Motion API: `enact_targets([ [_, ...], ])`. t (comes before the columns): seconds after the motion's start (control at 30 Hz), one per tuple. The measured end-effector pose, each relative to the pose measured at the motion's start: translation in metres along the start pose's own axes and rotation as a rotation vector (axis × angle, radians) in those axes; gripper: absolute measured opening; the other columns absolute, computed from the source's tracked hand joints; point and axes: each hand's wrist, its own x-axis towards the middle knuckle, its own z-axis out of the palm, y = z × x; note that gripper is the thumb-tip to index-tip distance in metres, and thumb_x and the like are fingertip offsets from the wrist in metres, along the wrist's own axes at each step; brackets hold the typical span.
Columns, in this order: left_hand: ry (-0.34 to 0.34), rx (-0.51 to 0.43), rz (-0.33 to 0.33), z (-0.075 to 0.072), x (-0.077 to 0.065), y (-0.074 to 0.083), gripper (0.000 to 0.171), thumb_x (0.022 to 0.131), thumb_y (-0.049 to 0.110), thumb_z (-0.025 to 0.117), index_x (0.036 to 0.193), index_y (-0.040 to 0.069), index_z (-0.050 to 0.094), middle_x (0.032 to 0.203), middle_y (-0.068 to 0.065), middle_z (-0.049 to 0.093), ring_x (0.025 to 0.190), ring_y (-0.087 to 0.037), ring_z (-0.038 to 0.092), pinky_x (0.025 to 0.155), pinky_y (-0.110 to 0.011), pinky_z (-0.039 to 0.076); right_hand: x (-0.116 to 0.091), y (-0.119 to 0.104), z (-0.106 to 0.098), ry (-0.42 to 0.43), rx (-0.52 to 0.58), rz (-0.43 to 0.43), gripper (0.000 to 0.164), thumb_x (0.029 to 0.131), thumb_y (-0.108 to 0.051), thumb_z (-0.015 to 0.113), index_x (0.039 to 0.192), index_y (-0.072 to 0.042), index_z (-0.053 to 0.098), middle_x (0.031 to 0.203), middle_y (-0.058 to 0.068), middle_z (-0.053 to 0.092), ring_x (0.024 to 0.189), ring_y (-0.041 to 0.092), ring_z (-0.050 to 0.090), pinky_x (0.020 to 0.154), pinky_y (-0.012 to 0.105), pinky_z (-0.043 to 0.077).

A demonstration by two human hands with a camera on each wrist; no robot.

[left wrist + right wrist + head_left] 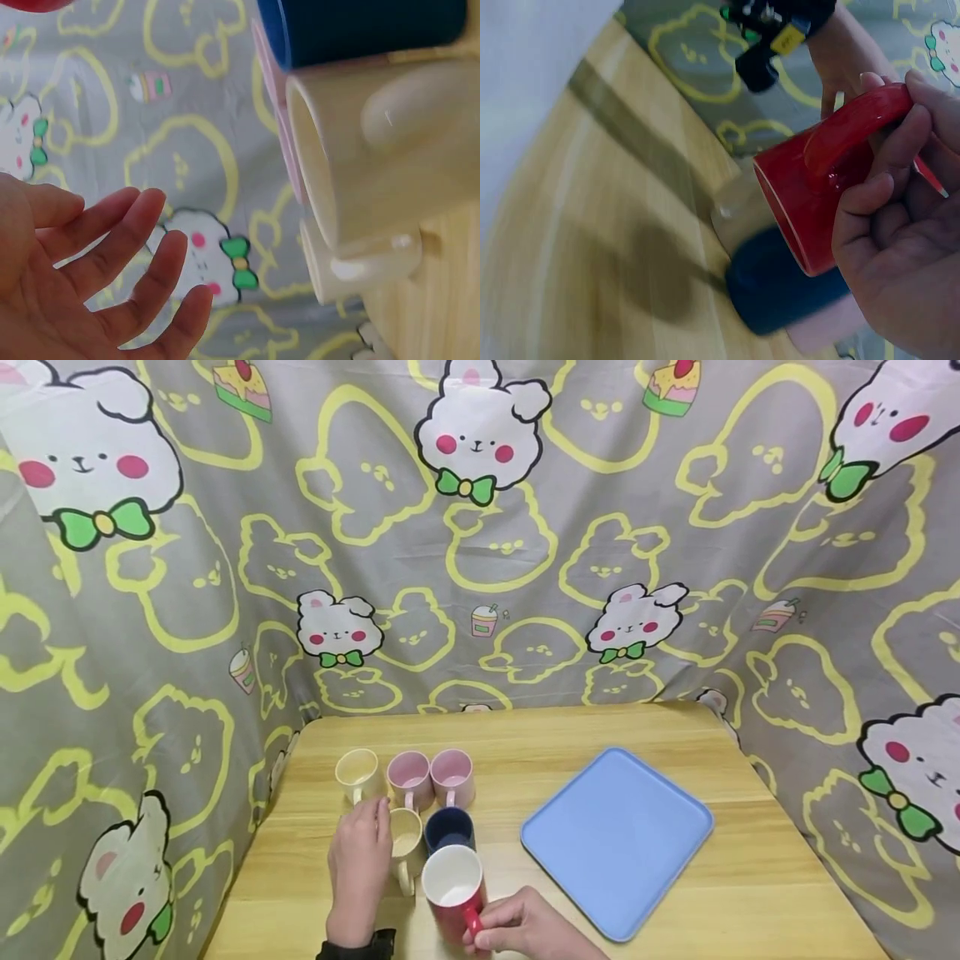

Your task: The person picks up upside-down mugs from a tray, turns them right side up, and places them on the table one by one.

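My right hand (528, 928) pinches the handle of a red mug (810, 195) with a white inside, holding it upright above the table. Just beyond it in the head view stands a dark blue mug (450, 828), partly hidden by the red one. Fingers spread and slightly bent, my left hand (112, 277) hovers with nothing in it. In the head view it is left of a cream mug (406, 843), overlapping its edge. A second cream mug (357, 770) stands farther back, beside two pink mugs, one left (409, 777) and one right (453, 777).
A blue square tray (618, 843) lies turned cornerwise on the right of the wooden table (525, 735). Patterned grey cloth (525, 602) hangs behind the table and along both sides.
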Motion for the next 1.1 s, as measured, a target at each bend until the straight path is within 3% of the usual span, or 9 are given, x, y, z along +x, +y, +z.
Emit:
enact_targets([
  [0.13, 0.008, -0.005, -0.064, -0.008, -0.002, -0.011, 0.015, 0.1, 0.01, 0.062, 0.096, 0.0, 0.072, 0.083, -0.011, 0.07, 0.073, -0.035, 0.064, 0.056, -0.05, 0.05, 0.01, 0.0, 0.011, -0.058, 0.043, -0.016, 0.027, 0.101, -0.013, 0.064, 0.112, 0.01, 0.073, 0.105, 0.015, 0.076, 0.094, 0.003, 0.066, 0.087, 0.023, 0.055],
  [0.23, -0.009, -0.007, -0.12, -0.016, -0.001, -0.018, 0.02, 0.102, 0.013, 0.059, 0.1, -0.002, 0.072, 0.088, -0.016, 0.071, 0.078, -0.038, 0.066, 0.062, -0.053, 0.053, 0.02, -0.002, 0.02, -0.081, 0.075, 0.007, 0.029, 0.1, -0.014, 0.064, 0.113, 0.011, 0.072, 0.108, 0.008, 0.076, 0.097, 0.005, 0.066, 0.09, 0.024, 0.054],
  [0.4, -0.102, 0.024, -0.334, -0.038, 0.0, -0.034, 0.036, 0.109, 0.026, 0.044, 0.117, -0.001, 0.067, 0.113, -0.025, 0.069, 0.102, -0.048, 0.063, 0.081, -0.064, 0.05, 0.04, 0.0, 0.038, -0.097, 0.046, 0.084, 0.028, 0.099, -0.016, 0.065, 0.109, 0.008, 0.074, 0.099, -0.005, 0.075, 0.092, 0.001, 0.064, 0.087, 0.021, 0.053],
  [0.5, -0.097, 0.057, -0.423, -0.053, -0.002, -0.047, 0.041, 0.111, 0.028, 0.038, 0.121, -0.002, 0.065, 0.118, -0.027, 0.067, 0.106, -0.052, 0.059, 0.082, -0.067, 0.046, 0.053, 0.003, 0.05, -0.106, 0.024, 0.112, 0.028, 0.098, -0.018, 0.066, 0.109, 0.006, 0.075, 0.098, -0.009, 0.074, 0.091, -0.002, 0.063, 0.086, 0.02, 0.053],
  [0.67, -0.018, 0.097, -0.469, -0.07, -0.009, -0.066, 0.039, 0.11, 0.024, 0.04, 0.116, -0.006, 0.063, 0.111, -0.031, 0.065, 0.103, -0.057, 0.056, 0.079, -0.067, 0.042, 0.072, 0.01, 0.065, -0.127, 0.001, 0.1, 0.027, 0.098, -0.018, 0.066, 0.107, 0.005, 0.076, 0.095, -0.012, 0.072, 0.086, -0.005, 0.06, 0.082, 0.016, 0.052],
  [0.8, 0.02, 0.097, -0.503, -0.077, -0.014, -0.076, 0.038, 0.11, 0.023, 0.04, 0.119, -0.008, 0.061, 0.114, -0.034, 0.062, 0.106, -0.06, 0.052, 0.085, -0.069, 0.039, 0.089, 0.014, 0.074, -0.133, -0.059, 0.07, 0.026, 0.098, -0.018, 0.067, 0.104, 0.006, 0.076, 0.09, -0.01, 0.072, 0.081, -0.008, 0.057, 0.079, 0.013, 0.05],
  [0.97, 0.071, 0.089, -0.506, -0.082, -0.015, -0.079, 0.037, 0.11, 0.021, 0.04, 0.119, -0.009, 0.061, 0.113, -0.034, 0.062, 0.106, -0.06, 0.052, 0.088, -0.068, 0.039, 0.11, 0.022, 0.087, -0.096, -0.169, 0.011, 0.022, 0.097, -0.016, 0.07, 0.107, 0.003, 0.078, 0.096, 0.004, 0.078, 0.078, -0.011, 0.056, 0.078, 0.012, 0.05],
  [1.1, 0.126, 0.085, -0.481, -0.083, -0.013, -0.077, 0.035, 0.109, 0.018, 0.042, 0.116, -0.011, 0.062, 0.111, -0.035, 0.063, 0.104, -0.06, 0.053, 0.088, -0.067, 0.039, 0.123, 0.027, 0.097, -0.039, -0.177, 0.029, 0.02, 0.095, -0.015, 0.072, 0.104, 0.002, 0.079, 0.092, 0.006, 0.078, 0.076, -0.012, 0.057, 0.076, 0.011, 0.051],
])
